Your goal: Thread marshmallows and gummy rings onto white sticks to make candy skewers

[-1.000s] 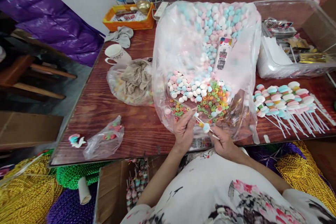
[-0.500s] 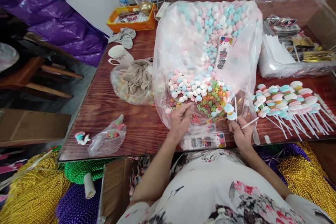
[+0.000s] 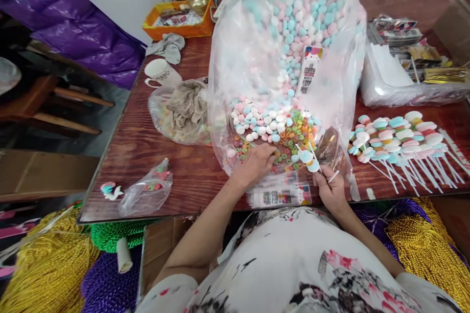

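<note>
The right hand [image 3: 329, 185], right of the lower centre of the frame, was pinching a skewered stack [image 3: 309, 160] between thumb and fingers, with blue and white rounds on it and a little orange showing between them; the stack tilted toward the upper left, a bit of its stick poking out past the top round, and a loose white stick [image 3: 312, 147] stood up just beside it, seemingly in the same grip; the left hand [image 3: 258, 160], near the centre, lay palm down with its fingers bent together over the small coloured rings [image 3: 293, 133], and whether the fingertips had closed on one could not be told; the rings spread out in the mouth of a big clear bag [image 3: 235, 54], next to the loose pastel rounds [image 3: 261, 121]; as for progress, a good batch looked done, since a heap of finished-looking stacks [image 3: 398, 138] lay at the right of the frame, their white sticks fanned toward the lower right; the one in hand seemed only part-built, shorter than those in the heap, with bare stick at its tip; a lot seemed left to do, judging by the rounds filling the upper part of the bag and the many rings in its mouth; flat printed packets [image 3: 281, 195] lay at the table edge below the hands, and a clear tub [image 3: 385, 92] with more packets stood at the upper right.
</note>
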The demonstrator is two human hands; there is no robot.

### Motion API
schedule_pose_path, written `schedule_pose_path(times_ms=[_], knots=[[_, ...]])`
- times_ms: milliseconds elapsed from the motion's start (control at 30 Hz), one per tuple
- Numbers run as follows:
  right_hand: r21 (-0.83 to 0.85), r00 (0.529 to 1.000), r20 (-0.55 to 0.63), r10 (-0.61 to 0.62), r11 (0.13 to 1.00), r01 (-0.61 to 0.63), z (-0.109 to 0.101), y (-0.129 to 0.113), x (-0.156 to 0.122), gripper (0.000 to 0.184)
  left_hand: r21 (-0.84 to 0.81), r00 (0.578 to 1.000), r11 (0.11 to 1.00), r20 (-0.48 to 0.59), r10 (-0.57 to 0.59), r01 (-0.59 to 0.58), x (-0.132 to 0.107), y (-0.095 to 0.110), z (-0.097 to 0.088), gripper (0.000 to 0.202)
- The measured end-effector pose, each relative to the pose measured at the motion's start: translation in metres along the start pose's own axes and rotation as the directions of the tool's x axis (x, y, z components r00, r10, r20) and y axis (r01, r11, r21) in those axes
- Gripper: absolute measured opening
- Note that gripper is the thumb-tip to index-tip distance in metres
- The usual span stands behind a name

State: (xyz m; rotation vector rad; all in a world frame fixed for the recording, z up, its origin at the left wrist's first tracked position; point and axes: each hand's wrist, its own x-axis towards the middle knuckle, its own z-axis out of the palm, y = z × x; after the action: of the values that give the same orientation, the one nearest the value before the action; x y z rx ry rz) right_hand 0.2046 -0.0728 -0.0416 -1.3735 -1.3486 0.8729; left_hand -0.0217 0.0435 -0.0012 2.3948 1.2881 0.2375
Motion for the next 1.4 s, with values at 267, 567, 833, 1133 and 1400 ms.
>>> schedule_pose_path(times_ms=[267, 567, 833, 1133, 1400], knots=[[-0.127, 0.986, 0.089, -0.143, 0.98, 0.153, 0.005, -0.007, 0.001, 0.016, -0.64, 0.937, 0.766, -0.224, -0.267, 0.065, -0.016, -0.004, -0.007, 0.018], [-0.191, 0.948, 0.218, -0.231, 0.943, 0.273, 0.008, -0.035, 0.003, 0.017, -0.919, 0.896, 0.39, -0.223, -0.384, -0.062, -0.035, 0.02, -0.004, 0.019], [-0.168, 0.964, 0.196, -0.18, 0.962, 0.214, 0.007, -0.034, 0.001, 0.017, -0.655, 0.789, 0.708, -0.569, -0.232, -0.264, -0.039, 0.024, -0.001, 0.011], [-0.169, 0.944, 0.253, -0.21, 0.952, 0.257, 0.003, -0.039, -0.001, 0.017, -0.711, 0.776, 0.653, -0.557, -0.296, -0.261, -0.043, 0.026, 0.003, 0.011], [-0.164, 0.948, 0.25, -0.195, 0.957, 0.24, 0.008, -0.033, -0.003, 0.017, -0.294, 0.773, 0.911, -0.633, 0.04, -0.289, -0.048, 0.022, 0.0, 0.01]])
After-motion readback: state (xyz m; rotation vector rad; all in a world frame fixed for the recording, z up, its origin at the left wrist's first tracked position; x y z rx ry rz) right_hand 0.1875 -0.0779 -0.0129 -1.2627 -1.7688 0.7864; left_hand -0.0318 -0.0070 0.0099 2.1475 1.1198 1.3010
